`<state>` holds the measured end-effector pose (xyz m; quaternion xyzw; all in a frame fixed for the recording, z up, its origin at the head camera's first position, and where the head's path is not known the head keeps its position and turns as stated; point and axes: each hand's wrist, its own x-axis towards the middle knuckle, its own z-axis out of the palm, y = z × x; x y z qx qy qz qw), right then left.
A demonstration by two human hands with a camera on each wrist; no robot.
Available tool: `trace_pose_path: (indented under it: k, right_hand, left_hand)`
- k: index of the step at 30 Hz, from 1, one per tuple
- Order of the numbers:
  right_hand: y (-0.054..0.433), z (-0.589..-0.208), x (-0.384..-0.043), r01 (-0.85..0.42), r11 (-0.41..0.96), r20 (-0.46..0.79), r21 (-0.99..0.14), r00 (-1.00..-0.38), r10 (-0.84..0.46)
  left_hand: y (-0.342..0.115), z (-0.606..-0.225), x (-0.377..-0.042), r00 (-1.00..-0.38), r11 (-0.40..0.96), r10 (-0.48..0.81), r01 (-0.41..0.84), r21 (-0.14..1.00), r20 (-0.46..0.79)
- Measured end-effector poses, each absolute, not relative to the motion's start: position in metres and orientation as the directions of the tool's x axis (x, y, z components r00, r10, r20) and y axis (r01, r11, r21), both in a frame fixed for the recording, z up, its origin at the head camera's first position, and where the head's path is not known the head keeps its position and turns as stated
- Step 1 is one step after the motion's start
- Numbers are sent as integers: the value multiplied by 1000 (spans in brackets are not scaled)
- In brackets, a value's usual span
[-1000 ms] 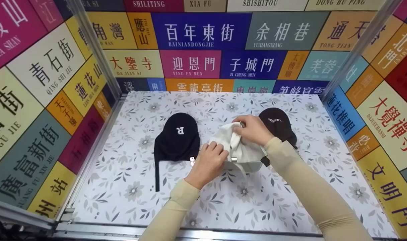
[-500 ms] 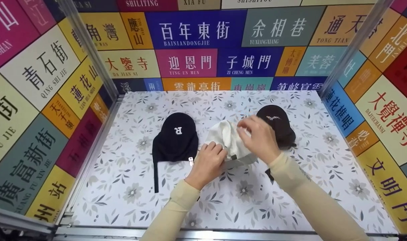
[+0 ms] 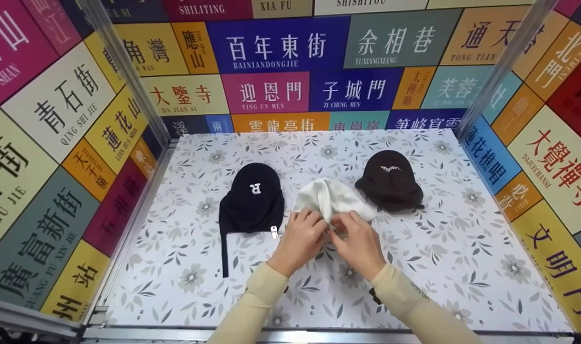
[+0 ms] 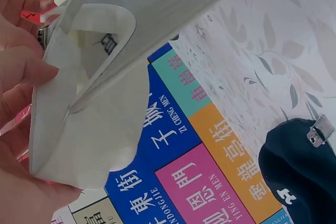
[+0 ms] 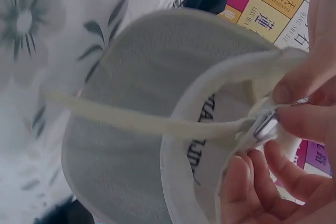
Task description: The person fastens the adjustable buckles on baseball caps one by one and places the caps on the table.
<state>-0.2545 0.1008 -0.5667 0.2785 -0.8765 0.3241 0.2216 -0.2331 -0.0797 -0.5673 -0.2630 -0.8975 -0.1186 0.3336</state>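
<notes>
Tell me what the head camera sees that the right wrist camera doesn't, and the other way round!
Only the head view shows the white letter R on the navy cap and the person's beige sleeves. Only the right wrist view shows the dark printing inside the white cap and that cap's loose strap. Both show the white cap, the flowery table cover and colourful signs.

Both hands pinch close together, fingers bent, sleeved forearms slanting inward
</notes>
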Motion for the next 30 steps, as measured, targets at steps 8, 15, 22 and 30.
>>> trace_pose_path:
  k: [8, 15, 22, 30]
  right_hand:
    - [99, -574, -245, -608, 615, 561, -502, -770, -303]
    - [101, -573, -244, -582, 590, 524, -559, -800, -292]
    - [102, -557, -245, -544, 501, 445, -674, -839, -313]
    - [105, -528, -249, -507, 396, 374, -765, -851, -368]
  left_hand:
    - [-77, -569, -233, -638, 837, 387, 546, 37, 666]
    - [-75, -567, -232, -628, 836, 402, 548, 12, 666]
    - [-76, -567, -231, -623, 831, 409, 555, 10, 667]
    - [-78, -565, -232, -579, 822, 367, 569, 38, 729]
